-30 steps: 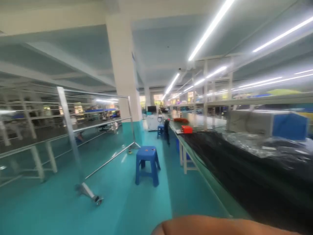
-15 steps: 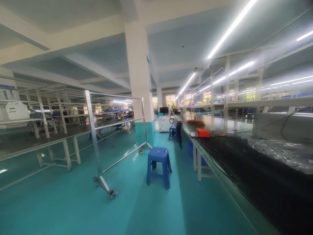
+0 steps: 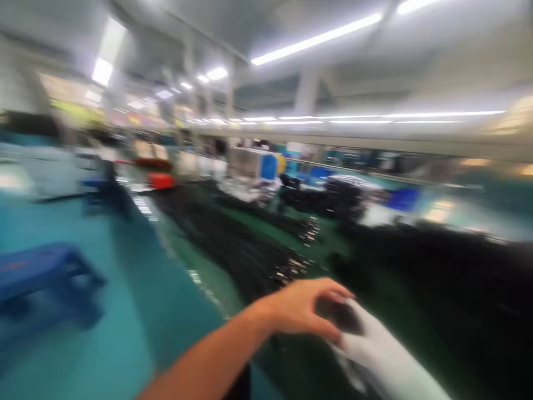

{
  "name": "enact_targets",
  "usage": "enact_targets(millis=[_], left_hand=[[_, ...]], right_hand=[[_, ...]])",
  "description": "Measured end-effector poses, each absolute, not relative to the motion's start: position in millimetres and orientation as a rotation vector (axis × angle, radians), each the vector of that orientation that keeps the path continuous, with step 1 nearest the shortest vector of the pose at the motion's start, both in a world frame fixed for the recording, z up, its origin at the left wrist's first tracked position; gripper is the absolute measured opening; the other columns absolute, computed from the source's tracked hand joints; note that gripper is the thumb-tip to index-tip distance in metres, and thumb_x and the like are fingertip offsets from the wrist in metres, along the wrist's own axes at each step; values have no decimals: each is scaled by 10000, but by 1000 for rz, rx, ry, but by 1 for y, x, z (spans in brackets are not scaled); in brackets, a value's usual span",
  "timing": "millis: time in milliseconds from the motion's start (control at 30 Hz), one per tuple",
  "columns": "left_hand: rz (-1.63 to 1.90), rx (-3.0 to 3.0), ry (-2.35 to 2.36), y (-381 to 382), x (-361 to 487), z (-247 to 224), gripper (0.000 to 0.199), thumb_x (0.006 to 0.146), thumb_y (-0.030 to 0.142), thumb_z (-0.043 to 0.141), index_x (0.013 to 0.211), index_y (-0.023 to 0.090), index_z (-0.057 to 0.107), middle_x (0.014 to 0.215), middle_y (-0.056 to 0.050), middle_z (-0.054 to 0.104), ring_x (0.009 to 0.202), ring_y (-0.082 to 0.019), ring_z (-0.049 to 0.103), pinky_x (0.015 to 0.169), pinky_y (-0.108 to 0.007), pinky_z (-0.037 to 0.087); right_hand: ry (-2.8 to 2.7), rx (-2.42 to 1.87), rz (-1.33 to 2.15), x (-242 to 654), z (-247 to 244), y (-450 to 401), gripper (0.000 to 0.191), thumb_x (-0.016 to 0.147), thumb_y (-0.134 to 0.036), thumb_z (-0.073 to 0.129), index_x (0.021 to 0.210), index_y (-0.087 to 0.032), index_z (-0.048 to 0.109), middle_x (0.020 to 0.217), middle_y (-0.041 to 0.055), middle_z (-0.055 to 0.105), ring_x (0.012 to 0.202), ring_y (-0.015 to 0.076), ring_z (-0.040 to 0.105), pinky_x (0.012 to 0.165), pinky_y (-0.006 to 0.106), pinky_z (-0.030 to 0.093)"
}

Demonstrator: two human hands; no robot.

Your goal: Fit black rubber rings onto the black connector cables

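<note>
My left hand [image 3: 306, 311] reaches in from the lower left, over the near edge of a green-topped table [image 3: 227, 278]. Its curved fingers and thumb close on the end of a long white thing [image 3: 385, 347], which slants in from the lower right. Blur hides whether this is a covered right hand and arm or an object. Just past my left hand lies a long bundle of black cables [image 3: 233, 239], with shiny tips at its near end [image 3: 293, 269].
A blue stool [image 3: 45, 272] stands on the teal floor at the left. On the table's far part are a red box [image 3: 161, 180] and crumpled clear plastic [image 3: 250, 189]. More black cables [image 3: 437, 261] are heaped at the right. Light strips hang overhead.
The view has swung right and down toward the table, so the stool now sits at the left edge. My left hand and the white thing have come into view; the metal rack has left it.
</note>
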State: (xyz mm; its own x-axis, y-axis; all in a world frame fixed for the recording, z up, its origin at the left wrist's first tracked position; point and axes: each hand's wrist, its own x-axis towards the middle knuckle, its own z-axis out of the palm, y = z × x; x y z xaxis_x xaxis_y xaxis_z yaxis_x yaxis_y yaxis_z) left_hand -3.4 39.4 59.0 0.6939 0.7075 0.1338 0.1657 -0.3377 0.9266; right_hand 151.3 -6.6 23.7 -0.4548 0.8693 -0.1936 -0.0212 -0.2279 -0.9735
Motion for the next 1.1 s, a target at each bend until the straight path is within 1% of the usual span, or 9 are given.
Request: enact_targets(millis=[100, 233, 400, 467, 533, 600, 767, 967, 1100], left_hand=[[586, 1990, 689, 50, 4, 50, 662, 610, 229, 729, 1237, 283, 527, 1174, -25, 584, 1077, -233, 532, 820, -280, 452], [426, 2182, 759, 46, 16, 53, 524, 602, 294, 724, 1109, 310, 593, 985, -4, 598, 853, -202, 570, 674, -247, 440], [181, 2422, 883, 61, 35, 62, 378, 511, 385, 746, 831, 207, 656, 723, -19, 586, 604, -194, 527, 536, -269, 402], [-21, 2317, 761, 79, 34, 60, 265, 559, 341, 708, 780, 201, 664, 682, -10, 609, 582, -179, 532, 513, -253, 408], [-91, 2142, 670, 93, 32, 54, 177, 662, 264, 586, 803, 209, 678, 729, -4, 659, 598, -160, 555, 501, -226, 416], [22, 2086, 709, 97, 31, 45, 246, 701, 183, 467, 807, 212, 688, 769, 2, 691, 642, -152, 582, 521, -215, 421], [85, 2032, 822, 82, 35, 30, 176, 659, 146, 467, 611, 191, 630, 616, -1, 674, 570, -161, 584, 523, -241, 422], [488, 1386, 736, 78, 43, 37, 115, 694, 177, 583, 801, 137, 571, 663, -9, 638, 571, -121, 586, 593, -266, 496], [691, 1270, 679, 75, 54, 34, 193, 668, 116, 620, 849, 135, 557, 751, -10, 633, 683, -127, 604, 678, -268, 499]], right_hand=[[-1302, -1218, 1601, 176, 27, -1, 693, 615, -222, 765, 1210, -185, 413, 674, -24, 589, 398, 112, 502, 312, 216, 395], [-1327, -1415, 1390, 182, 13, 5, 712, 544, -85, 699, 1195, -194, 434, 621, -56, 560, 389, 90, 484, 333, 194, 382], [-1299, -1483, 1199, 183, 5, 0, 906, 528, -74, 714, 1330, -266, 339, 787, -16, 607, 516, 111, 544, 432, 220, 425], [-1301, -1544, 1147, 182, 10, 0, 777, 573, -104, 684, 1280, -267, 406, 801, -13, 603, 461, 89, 511, 396, 219, 401], [-1285, -1584, 1107, 181, 17, 2, 511, 613, -133, 647, 1100, -231, 523, 730, -30, 576, 375, 53, 437, 345, 204, 352], [-1264, -1493, 1174, 183, 23, 3, 365, 618, -121, 623, 962, -210, 537, 678, -46, 548, 351, 42, 415, 329, 191, 334], [-1154, -892, 1629, 201, 16, 1, 476, 540, -61, 682, 955, -228, 520, 1091, 53, 570, 489, 81, 542, 349, 198, 384], [-1078, -577, 1669, 211, -9, 9, 570, 622, -192, 711, 1128, -223, 450, 659, -19, 609, 420, 86, 479, 398, 194, 336], [-1052, -587, 1615, 209, -13, 12, 593, 652, -165, 673, 1184, -213, 416, 622, -29, 597, 433, 89, 499, 423, 187, 343]])
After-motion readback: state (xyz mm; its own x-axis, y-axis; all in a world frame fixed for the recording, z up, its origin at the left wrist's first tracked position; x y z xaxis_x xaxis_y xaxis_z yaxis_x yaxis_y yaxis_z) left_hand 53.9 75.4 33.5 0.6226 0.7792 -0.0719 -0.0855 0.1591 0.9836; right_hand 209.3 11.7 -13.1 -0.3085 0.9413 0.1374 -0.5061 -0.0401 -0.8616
